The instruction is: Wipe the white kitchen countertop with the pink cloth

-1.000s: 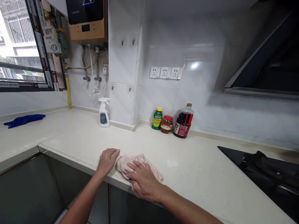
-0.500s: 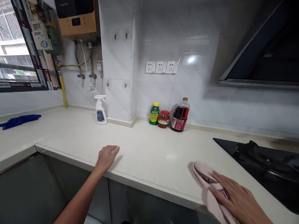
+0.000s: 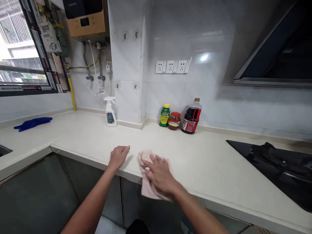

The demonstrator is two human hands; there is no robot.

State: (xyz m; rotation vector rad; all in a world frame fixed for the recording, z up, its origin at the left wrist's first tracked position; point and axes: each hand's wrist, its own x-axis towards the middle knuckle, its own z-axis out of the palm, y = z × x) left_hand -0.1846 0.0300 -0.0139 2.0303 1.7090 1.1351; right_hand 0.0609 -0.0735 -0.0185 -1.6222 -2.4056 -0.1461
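Note:
My right hand (image 3: 159, 174) presses a pale pink cloth (image 3: 152, 191) onto the white countertop (image 3: 207, 162), its fingers spread over the top. Part of the cloth hangs past the counter's front edge, and motion blurs its rim. To the left, my left hand (image 3: 119, 156) is held just over the counter near the edge, loosely curled with the thumb apart from the fingers. It appears to hold nothing, though some fingertips are hidden.
Along the back wall stand a white spray bottle (image 3: 110, 113), a green bottle (image 3: 164, 116), a red-lidded jar (image 3: 174, 121) and a dark sauce bottle (image 3: 190, 117). A black gas stove (image 3: 275, 162) lies right. At left are a blue cloth (image 3: 32, 123) and a sink corner (image 3: 3, 150).
My right hand has swept the pink cloth left across the counter, from near the stove to beside my left hand. The camera view has turned slightly left; my left hand stays about where it was.

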